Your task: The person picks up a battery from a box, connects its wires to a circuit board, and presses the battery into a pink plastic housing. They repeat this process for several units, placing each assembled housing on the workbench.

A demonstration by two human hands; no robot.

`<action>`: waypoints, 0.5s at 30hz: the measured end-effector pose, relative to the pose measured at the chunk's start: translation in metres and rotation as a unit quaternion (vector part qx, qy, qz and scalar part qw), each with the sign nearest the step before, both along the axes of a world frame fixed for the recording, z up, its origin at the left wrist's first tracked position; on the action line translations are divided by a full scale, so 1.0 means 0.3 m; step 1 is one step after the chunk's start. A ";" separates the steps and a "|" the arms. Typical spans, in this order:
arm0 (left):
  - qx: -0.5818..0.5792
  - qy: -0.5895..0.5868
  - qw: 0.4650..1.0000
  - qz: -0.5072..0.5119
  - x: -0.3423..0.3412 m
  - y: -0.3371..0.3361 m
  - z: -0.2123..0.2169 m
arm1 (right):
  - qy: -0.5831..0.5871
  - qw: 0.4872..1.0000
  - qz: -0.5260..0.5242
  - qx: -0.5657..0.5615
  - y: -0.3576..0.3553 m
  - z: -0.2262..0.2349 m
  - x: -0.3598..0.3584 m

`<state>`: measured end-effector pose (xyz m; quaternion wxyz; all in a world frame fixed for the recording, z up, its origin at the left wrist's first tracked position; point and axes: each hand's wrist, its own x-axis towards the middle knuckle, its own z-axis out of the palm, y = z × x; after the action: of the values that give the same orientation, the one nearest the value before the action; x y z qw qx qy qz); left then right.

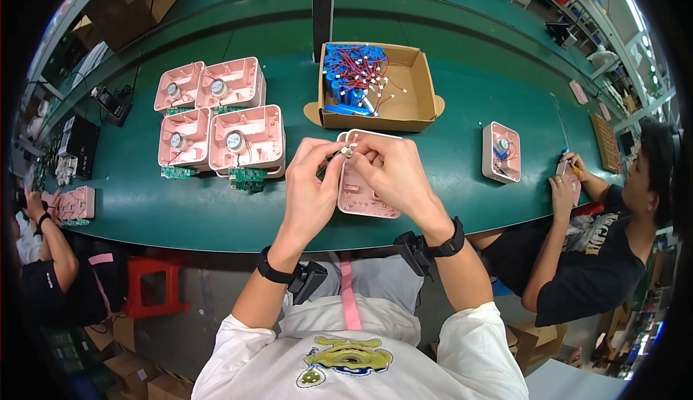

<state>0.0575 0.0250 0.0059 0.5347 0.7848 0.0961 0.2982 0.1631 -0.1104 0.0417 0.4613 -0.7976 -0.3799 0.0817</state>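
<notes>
A pink plastic shell (369, 206) lies on the green table right in front of me, with molded posts inside it. Over its far left part, both hands meet. My left hand (312, 177) pinches a small whitish part (346, 151) that looks like a wire connector; its exact kind is too small to tell. From the other side, my right hand (393, 172) closes its thumb and fingertips on the same part. My fingers cover much of the shell's far half. Just beyond stands an open cardboard box (417, 115) holding blue cylindrical batteries (346, 75) with red and black leads.
At left, several pink housings (247, 140) with round speakers and green circuit boards stand grouped. One more pink housing (501, 152) sits on the right. A dark post (323, 14) rises behind the box. Co-workers sit on both sides; the right one's hands (563, 190) hold a pink part.
</notes>
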 end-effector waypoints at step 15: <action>-0.035 -0.019 0.999 0.013 0.007 -0.027 -0.017 | -0.033 0.999 -0.016 -0.001 0.010 0.004 0.000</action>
<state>0.0597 0.0168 0.0008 0.5594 0.7589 0.1063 0.3161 0.1632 -0.1073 0.0430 0.4487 -0.8064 -0.3821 0.0486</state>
